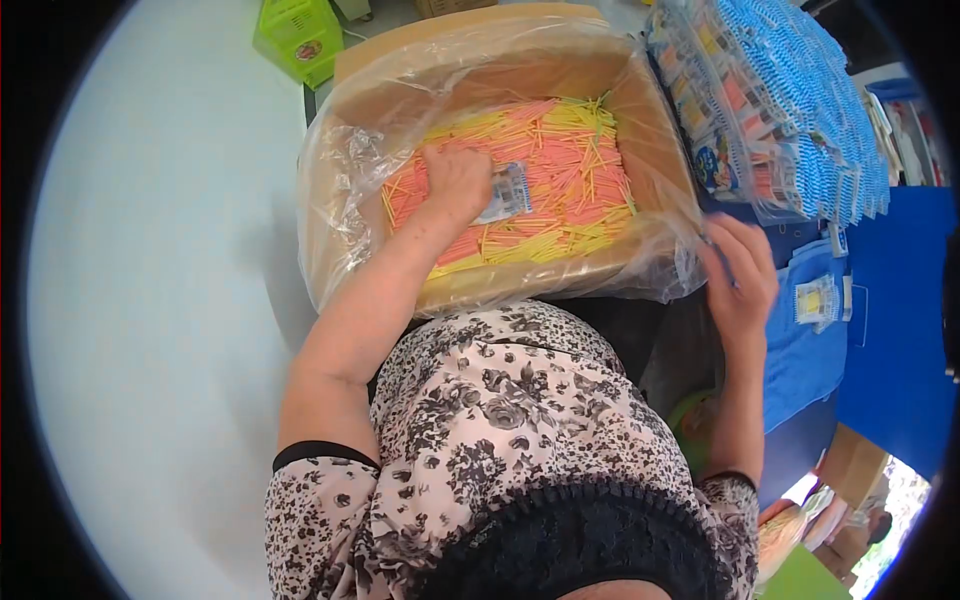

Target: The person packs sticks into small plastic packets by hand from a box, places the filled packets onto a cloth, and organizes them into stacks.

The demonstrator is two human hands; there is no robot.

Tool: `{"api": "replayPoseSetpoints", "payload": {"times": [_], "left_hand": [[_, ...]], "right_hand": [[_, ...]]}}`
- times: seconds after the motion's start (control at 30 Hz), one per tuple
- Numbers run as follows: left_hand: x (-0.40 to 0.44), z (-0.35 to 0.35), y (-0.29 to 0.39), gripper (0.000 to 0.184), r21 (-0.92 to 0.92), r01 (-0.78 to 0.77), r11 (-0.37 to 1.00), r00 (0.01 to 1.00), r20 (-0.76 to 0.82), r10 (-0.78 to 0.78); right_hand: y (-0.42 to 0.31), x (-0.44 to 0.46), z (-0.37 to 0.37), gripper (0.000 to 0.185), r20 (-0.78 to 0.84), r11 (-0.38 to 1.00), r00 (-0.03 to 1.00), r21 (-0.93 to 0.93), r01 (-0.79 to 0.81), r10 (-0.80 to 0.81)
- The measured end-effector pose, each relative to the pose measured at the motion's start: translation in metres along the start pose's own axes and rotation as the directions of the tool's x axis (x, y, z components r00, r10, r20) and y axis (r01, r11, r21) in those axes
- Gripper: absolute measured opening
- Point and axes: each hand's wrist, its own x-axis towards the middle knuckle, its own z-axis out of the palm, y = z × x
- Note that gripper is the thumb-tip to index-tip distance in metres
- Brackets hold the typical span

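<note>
Inside a cardboard box [630, 120] lined with clear plastic [345, 185], thin pink and yellow sticks [570, 160] lie in a thick loose layer. My left hand [460, 185] reaches down onto them with its fingers curled under. What those fingers grip, if anything, is hidden. A small clear packet with blue printing [510, 192] lies on the sticks, right against the thumb side of that hand. Outside the box's near right corner is my right hand [738, 265], fingers loosely bent and apart, close to the edge of the liner. Nothing shows in it.
Clear bags of blue-edged packets [770, 110] are stacked right of the box. A blue cloth [805, 340] with a small packet [816, 302] on it lies beside my right hand. A green plastic basket [298, 40] stands at the upper left.
</note>
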Motion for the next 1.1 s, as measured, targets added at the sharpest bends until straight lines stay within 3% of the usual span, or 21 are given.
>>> {"api": "replayPoseSetpoints", "payload": {"times": [0.1,0.17,0.23,0.33,0.43,0.6,0.73,0.83,0.87,0.97,1.0,1.07,1.1], "left_hand": [[0.004,-0.008,0.002,0.011,-0.045,-0.003,0.999,0.999,0.051,0.005],[0.007,-0.015,0.007,0.012,-0.061,0.001,0.998,0.998,0.063,0.003],[0.009,-0.02,0.011,0.012,-0.265,0.089,0.96,0.992,0.106,-0.063],[0.009,-0.03,0.019,0.014,-0.435,0.187,0.881,0.98,0.14,-0.139],[0.011,-0.035,0.027,0.015,-0.565,0.263,0.782,0.965,0.159,-0.21],[0.01,-0.036,0.031,0.015,-0.608,0.297,0.736,0.949,0.271,-0.16],[0.008,-0.038,0.033,0.015,-0.6,0.298,0.742,0.942,0.31,-0.128],[0.005,-0.04,0.034,0.016,-0.613,0.272,0.742,0.947,0.306,-0.095],[0.005,-0.042,0.033,0.016,-0.628,0.266,0.731,0.949,0.306,-0.082],[0.007,-0.037,0.037,0.016,-0.66,0.252,0.708,0.951,0.304,-0.055],[0.008,-0.029,0.039,0.016,-0.714,0.099,0.693,0.993,0.118,-0.02],[0.007,-0.019,0.039,0.015,-0.731,-0.216,0.648,0.966,-0.259,0.03],[0.008,-0.018,0.039,0.015,-0.73,-0.213,0.649,0.966,-0.258,0.027]], "right_hand": [[-0.008,0.061,0.051,0.014,0.286,0.991,0.956,0.127,0.034,-0.07],[0.019,0.092,0.101,0.013,0.479,0.996,0.874,0.07,0.055,-0.082],[0.044,0.115,0.149,0.012,0.616,0.997,0.788,-0.051,0.053,-0.01],[0.079,0.126,0.206,0.014,0.619,0.963,0.783,-0.169,0.21,-0.063],[0.081,0.131,0.225,0.015,0.684,0.953,0.72,-0.28,0.116,0.113],[0.088,0.127,0.244,0.015,0.625,0.958,0.776,-0.266,0.105,0.088],[0.094,0.131,0.239,0.015,0.671,0.963,0.739,-0.229,0.139,0.053],[0.104,0.131,0.231,0.018,0.586,0.992,0.802,0.035,0.119,-0.117],[0.106,0.133,0.228,0.018,0.583,0.992,0.804,0.03,0.119,-0.114],[0.107,0.136,0.214,0.017,0.449,0.997,0.892,0.078,0.012,-0.046],[0.105,0.138,0.204,0.017,0.449,0.997,0.892,0.076,0.012,-0.044],[0.084,0.147,0.174,0.015,0.612,0.832,0.774,0.336,-0.442,0.164],[0.075,0.149,0.162,0.014,0.704,0.653,0.676,0.41,-0.637,0.218]]}}
